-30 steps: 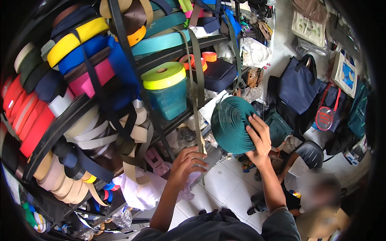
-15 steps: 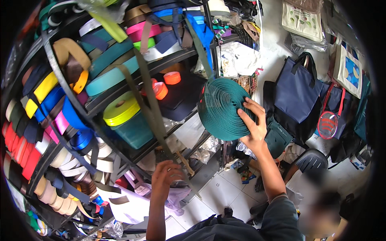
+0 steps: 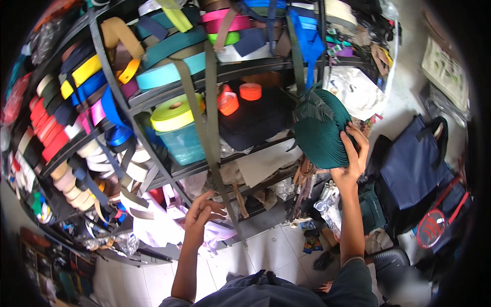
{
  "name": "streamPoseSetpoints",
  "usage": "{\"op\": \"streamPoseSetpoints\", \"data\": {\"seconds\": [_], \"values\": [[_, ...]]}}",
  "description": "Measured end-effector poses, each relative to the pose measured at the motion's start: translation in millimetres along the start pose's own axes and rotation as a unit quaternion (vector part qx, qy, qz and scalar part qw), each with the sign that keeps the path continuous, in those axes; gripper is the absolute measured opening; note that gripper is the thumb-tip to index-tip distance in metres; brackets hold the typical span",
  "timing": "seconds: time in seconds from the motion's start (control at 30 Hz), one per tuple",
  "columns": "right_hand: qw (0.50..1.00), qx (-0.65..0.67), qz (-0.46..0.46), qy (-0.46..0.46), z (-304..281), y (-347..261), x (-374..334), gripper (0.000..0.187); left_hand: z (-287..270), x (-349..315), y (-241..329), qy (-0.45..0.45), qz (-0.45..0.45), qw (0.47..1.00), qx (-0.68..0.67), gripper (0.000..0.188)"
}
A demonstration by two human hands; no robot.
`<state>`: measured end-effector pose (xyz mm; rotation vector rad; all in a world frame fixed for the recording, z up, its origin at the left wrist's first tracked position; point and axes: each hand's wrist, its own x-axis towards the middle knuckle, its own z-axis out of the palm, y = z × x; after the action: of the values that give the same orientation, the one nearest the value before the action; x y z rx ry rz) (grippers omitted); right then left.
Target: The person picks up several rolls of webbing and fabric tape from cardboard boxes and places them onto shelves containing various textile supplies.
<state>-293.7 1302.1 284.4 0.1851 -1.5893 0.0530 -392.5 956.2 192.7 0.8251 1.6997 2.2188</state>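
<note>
A large coiled roll of dark green webbing (image 3: 323, 132) is raised in front of the shelves, with clear plastic wrap on its far left side. My right hand (image 3: 353, 156) grips its right edge, fingers over the coiled face and the palm beneath. Lower and to the left, my left hand (image 3: 200, 214) is held in the air with its fingers loosely bent and apart, nothing in it. Closest to that hand hangs a long olive strap (image 3: 212, 123), which falls from the shelf past the fingertips. Whether they touch I cannot tell.
Black shelving (image 3: 169, 89) carries many coloured webbing rolls. A yellow roll (image 3: 176, 110) tops a teal tub (image 3: 181, 142), near small orange rolls (image 3: 250, 91) on black material. Navy bags (image 3: 417, 163) hang at right above a dark chair (image 3: 391, 261). A blurred person is at lower right.
My view has swung, so the shelves sit further right. The green roll is still in my right hand, its face now turned more edge-on. My left hand stays raised, fingers more spread.
</note>
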Motion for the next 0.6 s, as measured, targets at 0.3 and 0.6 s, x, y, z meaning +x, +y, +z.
{"op": "streamPoseSetpoints", "data": {"seconds": [0.3, 0.6], "values": [[0.994, 0.109, 0.017, -0.001, 49.1, -16.1, 3.3, 0.046, -16.6, -26.6, 17.6, 0.112, 0.037, 0.993, 0.029, 0.045], [0.973, 0.227, 0.000, -0.027, 93.9, -64.2, -6.7, 0.051, -34.9, -69.4, 33.5, 0.190, 0.033, 0.978, 0.076, 0.037]]}}
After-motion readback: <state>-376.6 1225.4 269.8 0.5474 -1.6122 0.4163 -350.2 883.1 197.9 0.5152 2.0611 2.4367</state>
